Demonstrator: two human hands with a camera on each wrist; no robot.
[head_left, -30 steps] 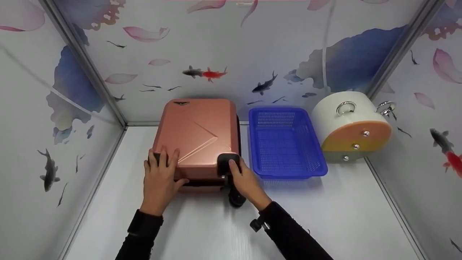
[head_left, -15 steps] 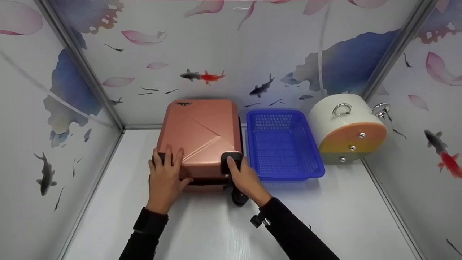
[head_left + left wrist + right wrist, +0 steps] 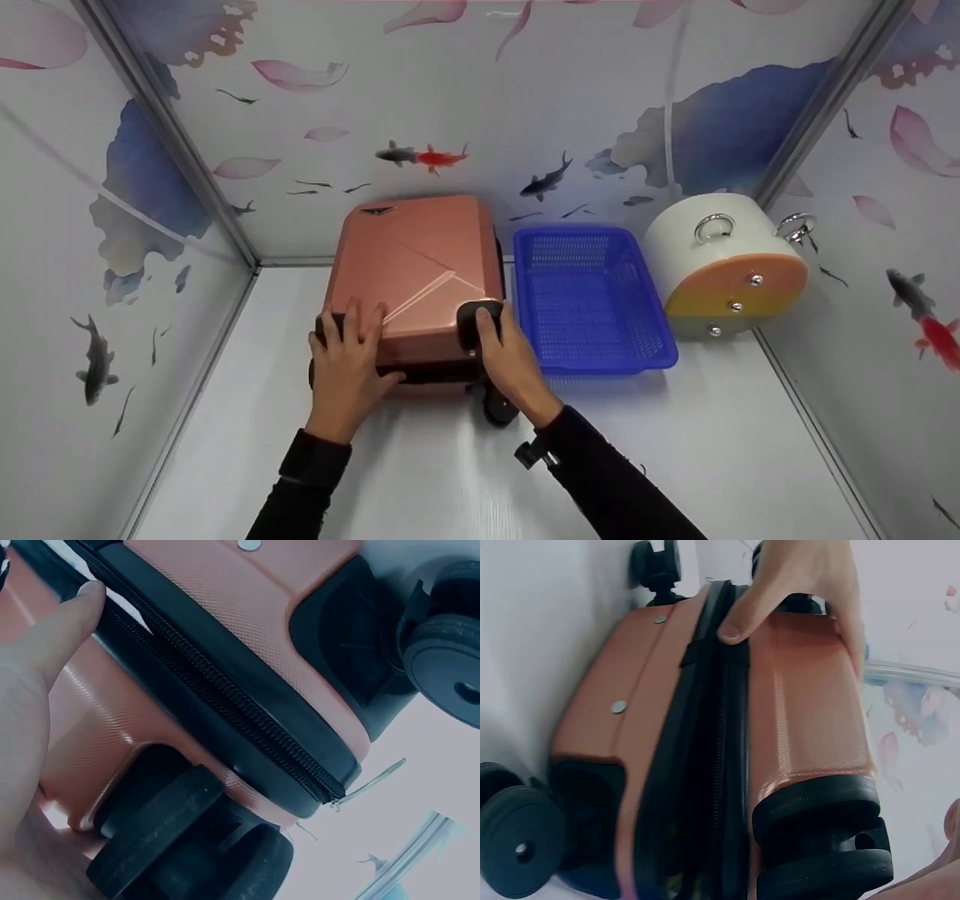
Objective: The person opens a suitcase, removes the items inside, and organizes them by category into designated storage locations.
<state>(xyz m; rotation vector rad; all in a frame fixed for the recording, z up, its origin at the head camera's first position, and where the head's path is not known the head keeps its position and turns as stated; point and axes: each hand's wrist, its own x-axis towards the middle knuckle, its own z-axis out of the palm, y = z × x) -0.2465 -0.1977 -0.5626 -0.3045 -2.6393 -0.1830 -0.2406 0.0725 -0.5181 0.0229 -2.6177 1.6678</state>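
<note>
A rose-pink hard-shell suitcase (image 3: pixel 416 255) lies flat near the back wall. Its unzipped seam faces the person, with the lid's front edge lifted a little off the lower shell. My left hand (image 3: pixel 346 390) grips the lid's front left corner, fingers spread over the top and thumb at the seam; the right wrist view also shows this hand. At the front right corner my right hand (image 3: pixel 512 367) holds the lid, thumb on the black corner guard (image 3: pixel 471 326), other fingers mostly hidden. Open zipper teeth (image 3: pixel 225 690) and a black caster wheel (image 3: pixel 187 840) show in the left wrist view.
Right of the suitcase stands a blue plastic basket (image 3: pixel 670 352), close to its side. Beyond it is a white rounded box (image 3: pixel 697 232) with a striped front, small knobs and metal rings. Printed wall panels (image 3: pixel 450 90) enclose the white table (image 3: pixel 450 487) on three sides.
The lid's front edge has risen slightly, and the dark gap below it is wider. Both hands keep their hold, and the right hand has moved up a little with its corner.
</note>
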